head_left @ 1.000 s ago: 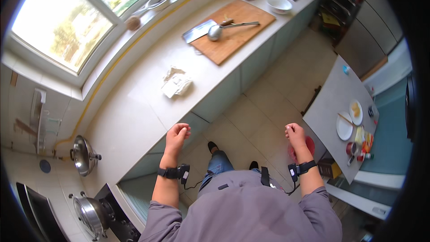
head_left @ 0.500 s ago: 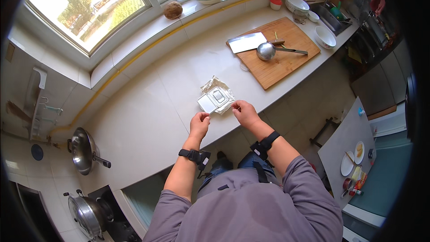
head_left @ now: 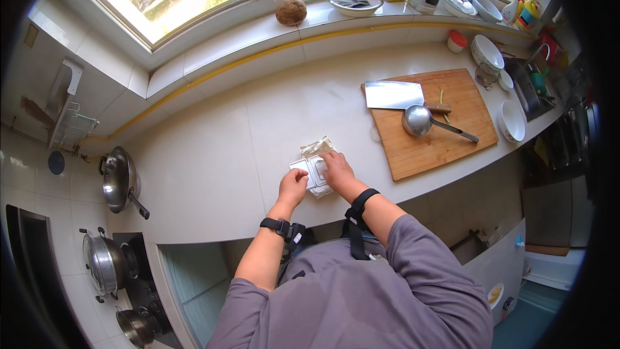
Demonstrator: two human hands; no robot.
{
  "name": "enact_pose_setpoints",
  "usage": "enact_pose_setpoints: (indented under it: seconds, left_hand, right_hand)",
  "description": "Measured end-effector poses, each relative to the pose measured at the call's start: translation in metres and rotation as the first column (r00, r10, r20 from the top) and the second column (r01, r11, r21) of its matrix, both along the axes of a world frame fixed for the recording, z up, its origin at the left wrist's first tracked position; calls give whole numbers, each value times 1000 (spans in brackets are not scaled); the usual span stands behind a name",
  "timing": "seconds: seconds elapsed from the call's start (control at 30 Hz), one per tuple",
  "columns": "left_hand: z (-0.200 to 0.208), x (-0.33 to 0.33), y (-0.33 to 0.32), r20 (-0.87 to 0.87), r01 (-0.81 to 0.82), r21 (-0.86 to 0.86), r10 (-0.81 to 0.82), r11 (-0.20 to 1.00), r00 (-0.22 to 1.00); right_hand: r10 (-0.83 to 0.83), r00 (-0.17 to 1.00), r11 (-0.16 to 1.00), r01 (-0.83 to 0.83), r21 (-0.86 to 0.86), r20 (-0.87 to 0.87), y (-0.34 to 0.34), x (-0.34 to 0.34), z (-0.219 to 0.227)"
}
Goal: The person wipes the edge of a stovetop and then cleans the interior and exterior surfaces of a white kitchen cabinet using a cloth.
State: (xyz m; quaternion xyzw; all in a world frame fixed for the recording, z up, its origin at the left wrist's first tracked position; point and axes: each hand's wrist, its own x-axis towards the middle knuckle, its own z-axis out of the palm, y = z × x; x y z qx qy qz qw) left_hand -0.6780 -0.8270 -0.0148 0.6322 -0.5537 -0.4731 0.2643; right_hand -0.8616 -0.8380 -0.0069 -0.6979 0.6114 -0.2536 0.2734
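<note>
On the white counter near its front edge lies a soft, crumpled wipes pack (head_left: 318, 148) with a flipped-back white plastic lid (head_left: 299, 167). My right hand (head_left: 338, 173) is over the right side of the pack, its bent fingers on the frame around the opening and hiding part of it. My left hand (head_left: 294, 187) is closed, thumb and fingers pinched together at the near edge of the lid. Whatever is between those fingertips is too small to make out. Both wrists wear black straps.
To the right, a wooden cutting board (head_left: 445, 148) carries a cleaver (head_left: 392, 95) and a steel ladle (head_left: 418, 120). White bowls (head_left: 511, 121) stand beyond it near the sink. A wok (head_left: 119, 181) rests at the far left, above a pot (head_left: 103, 264) by the stove.
My right hand has come down onto the pack's opening, and my left hand has moved in to the lid's edge. The whole view has shifted, bringing more of the windowsill in.
</note>
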Motion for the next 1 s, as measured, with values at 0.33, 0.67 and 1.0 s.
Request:
enact_pose_setpoints:
  seconds: [0.33,0.67,1.0]
  left_hand:
    - [4,-47,6,-81,-253,185,271,950,959]
    - [-5,-57,28,187,-124,15,119,992,975]
    - [-1,-51,28,223,32,82,-50,996,973]
  right_hand:
    - [337,920,941,-337,-32,200,3,-38,-5]
    - [330,943,939,-332,-91,-39,-23,-33,-10]
    - [443,779,842,-531,-92,-444,-28,-16,-8]
